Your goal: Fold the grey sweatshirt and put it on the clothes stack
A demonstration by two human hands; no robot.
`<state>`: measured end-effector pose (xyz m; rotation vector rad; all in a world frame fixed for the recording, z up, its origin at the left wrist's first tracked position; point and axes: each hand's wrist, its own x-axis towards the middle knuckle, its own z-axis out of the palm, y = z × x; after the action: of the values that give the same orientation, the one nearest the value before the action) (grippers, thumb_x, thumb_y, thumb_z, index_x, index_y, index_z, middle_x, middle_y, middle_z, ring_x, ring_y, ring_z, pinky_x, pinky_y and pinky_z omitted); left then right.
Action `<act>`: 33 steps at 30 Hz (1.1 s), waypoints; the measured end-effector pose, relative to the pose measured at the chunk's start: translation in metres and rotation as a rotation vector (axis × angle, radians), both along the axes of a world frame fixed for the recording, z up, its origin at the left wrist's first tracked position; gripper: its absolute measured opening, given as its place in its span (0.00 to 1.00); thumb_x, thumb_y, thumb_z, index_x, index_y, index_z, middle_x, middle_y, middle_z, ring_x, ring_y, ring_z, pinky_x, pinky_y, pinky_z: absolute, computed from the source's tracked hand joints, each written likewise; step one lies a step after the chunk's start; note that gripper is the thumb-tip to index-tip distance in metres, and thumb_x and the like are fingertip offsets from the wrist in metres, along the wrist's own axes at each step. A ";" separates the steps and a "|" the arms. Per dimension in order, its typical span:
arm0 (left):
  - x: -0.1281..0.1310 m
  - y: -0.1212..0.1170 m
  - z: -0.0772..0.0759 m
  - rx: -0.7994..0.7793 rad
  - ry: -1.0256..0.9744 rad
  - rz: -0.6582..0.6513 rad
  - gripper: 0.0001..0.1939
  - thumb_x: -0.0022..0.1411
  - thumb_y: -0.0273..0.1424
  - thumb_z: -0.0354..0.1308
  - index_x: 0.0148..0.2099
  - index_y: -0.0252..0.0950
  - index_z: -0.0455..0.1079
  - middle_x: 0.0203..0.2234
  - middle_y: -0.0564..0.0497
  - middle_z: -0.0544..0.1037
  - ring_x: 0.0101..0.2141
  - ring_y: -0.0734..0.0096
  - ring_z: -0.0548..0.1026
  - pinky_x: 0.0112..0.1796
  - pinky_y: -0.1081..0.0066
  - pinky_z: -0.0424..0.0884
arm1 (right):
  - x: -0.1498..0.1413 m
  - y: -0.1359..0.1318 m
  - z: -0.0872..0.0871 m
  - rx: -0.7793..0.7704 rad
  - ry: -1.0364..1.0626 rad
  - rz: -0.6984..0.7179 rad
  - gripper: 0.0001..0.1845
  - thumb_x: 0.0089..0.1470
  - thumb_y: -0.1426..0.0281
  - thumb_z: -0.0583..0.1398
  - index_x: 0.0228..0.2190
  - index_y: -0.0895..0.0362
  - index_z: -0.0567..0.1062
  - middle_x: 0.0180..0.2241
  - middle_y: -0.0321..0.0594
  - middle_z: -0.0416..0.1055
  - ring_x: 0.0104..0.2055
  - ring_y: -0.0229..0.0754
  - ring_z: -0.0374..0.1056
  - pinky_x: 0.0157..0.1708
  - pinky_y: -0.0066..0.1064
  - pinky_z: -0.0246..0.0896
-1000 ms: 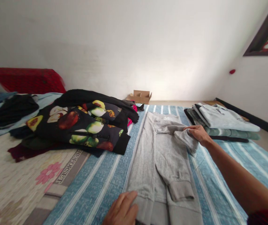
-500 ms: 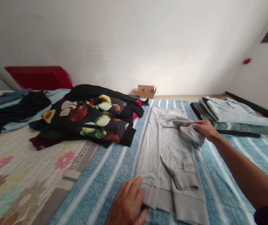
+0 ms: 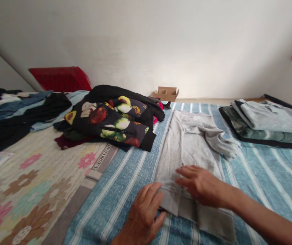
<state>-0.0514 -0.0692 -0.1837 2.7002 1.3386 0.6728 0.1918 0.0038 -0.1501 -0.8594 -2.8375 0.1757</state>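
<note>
A light grey sweatshirt (image 3: pixel 170 153) lies folded lengthwise on a blue striped sheet, its ribbed hem towards me. One sleeve sticks out to the right near the top, bunched at its end. My left hand (image 3: pixel 146 212) rests at the left corner of the hem, fingers spread and touching the cloth. Over the lower middle of the sweatshirt is my right hand (image 3: pixel 199 183), fingers stretched out, gripping nothing. It hides part of the fabric beneath, including where the other cuff lay.
To the right stands a stack of folded clothes (image 3: pixel 271 119). A heap with a black fruit-print sweatshirt (image 3: pixel 120 122) lies left of centre. More loose clothes (image 3: pixel 15 112) are at the far left. A cardboard box (image 3: pixel 166 92) and a red crate (image 3: pixel 61 79) stand by the wall.
My right hand has let go of the sleeve on the right and moved down and left over the sweatshirt's lower part. My left hand stays at the hem. The view has turned slightly left.
</note>
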 end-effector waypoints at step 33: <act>-0.026 0.013 -0.033 0.378 0.100 0.075 0.22 0.54 0.16 0.43 0.43 0.37 0.71 0.37 0.46 0.77 0.37 0.68 0.76 0.39 0.74 0.74 | -0.042 -0.021 -0.046 0.021 0.102 0.033 0.03 0.59 0.70 0.56 0.32 0.55 0.66 0.33 0.35 0.67 0.33 0.39 0.59 0.33 0.33 0.51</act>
<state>-0.0778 -0.0563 -0.2167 3.0224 1.4742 0.8906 0.1500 -0.0170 -0.1958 -0.7773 -2.7552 0.1885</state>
